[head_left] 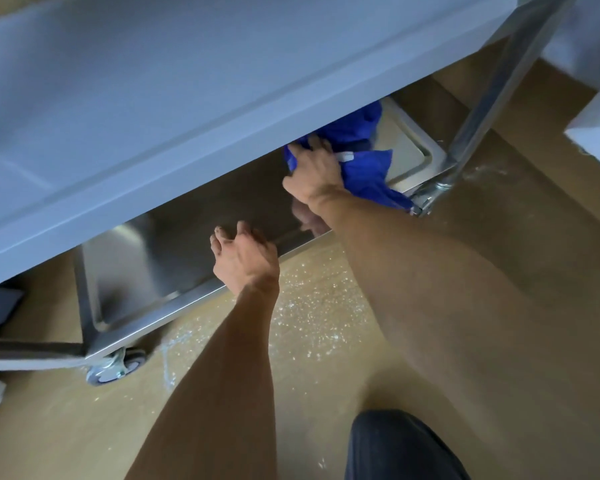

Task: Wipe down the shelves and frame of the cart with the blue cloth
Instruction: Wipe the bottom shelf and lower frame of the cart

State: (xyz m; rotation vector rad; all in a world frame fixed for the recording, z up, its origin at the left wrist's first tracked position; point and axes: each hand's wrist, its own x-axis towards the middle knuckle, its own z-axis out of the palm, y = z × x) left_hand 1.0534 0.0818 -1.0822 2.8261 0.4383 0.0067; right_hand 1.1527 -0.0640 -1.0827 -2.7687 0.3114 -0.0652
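A steel cart fills the view from above. Its upper shelf (153, 109) hides most of the bottom shelf (174, 258). My right hand (314, 173) reaches under the upper shelf and presses a crumpled blue cloth (364, 168) onto the bottom shelf near its right end. My left hand (245, 261) grips the front rim of the bottom shelf, fingers curled over the edge. Part of the cloth is hidden beneath the upper shelf.
A steel upright post (489, 98) rises at the cart's right corner. A caster wheel (118, 367) sits at the left front corner. The tan floor (312, 313) shows white specks. My dark trouser knee (399, 448) is at the bottom edge. White objects (596, 129) stand at the right.
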